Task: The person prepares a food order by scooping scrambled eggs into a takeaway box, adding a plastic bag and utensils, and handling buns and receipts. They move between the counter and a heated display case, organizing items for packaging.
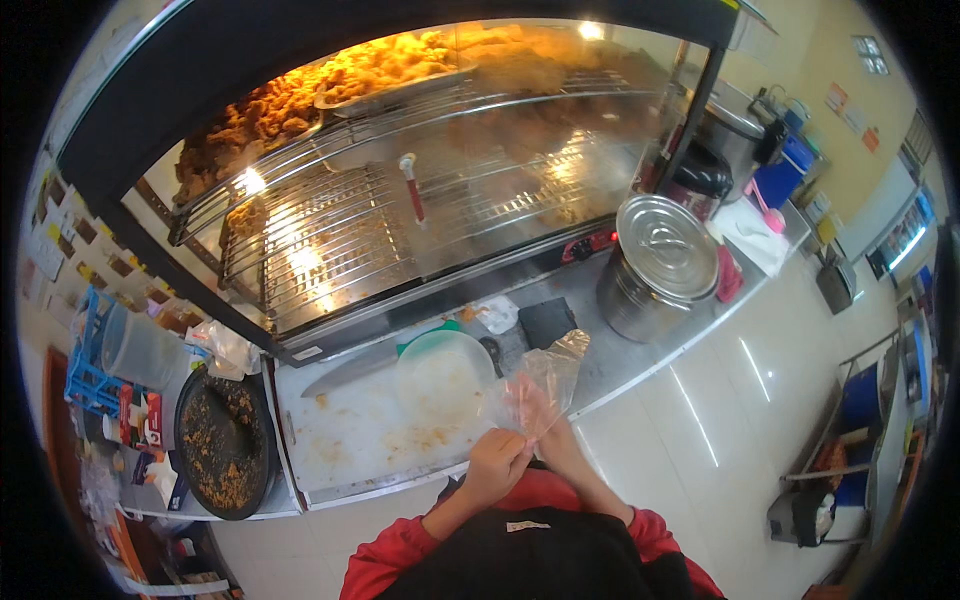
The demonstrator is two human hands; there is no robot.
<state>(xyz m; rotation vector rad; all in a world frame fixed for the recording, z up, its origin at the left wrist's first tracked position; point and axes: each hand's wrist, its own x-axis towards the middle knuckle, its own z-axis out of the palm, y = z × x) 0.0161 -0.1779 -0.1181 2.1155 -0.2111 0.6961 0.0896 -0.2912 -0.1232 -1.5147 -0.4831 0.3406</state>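
A clear plastic glove or bag point(566, 367) covers the fingers of my right hand point(546, 424). My left hand point(496, 463) pinches its edge near the right wrist. Before me lies a white cutting board point(352, 439) with brown crumbs. On it are a white round container point(446, 371) with green showing behind it and a large knife point(345, 375). A dark square block point(547, 322) lies on the steel counter beyond my hands. Behind the board stands a heated glass display cabinet point(345, 311) with fried food point(375, 71) on its upper rack.
To the right stands a lidded steel pot point(664, 255), with a pink cloth point(727, 276) beside it. A black stone mortar or pan point(225, 446) with crumbs sits at the left. A blue plastic basket point(90, 367) stands behind it. The counter's edge runs close before my body.
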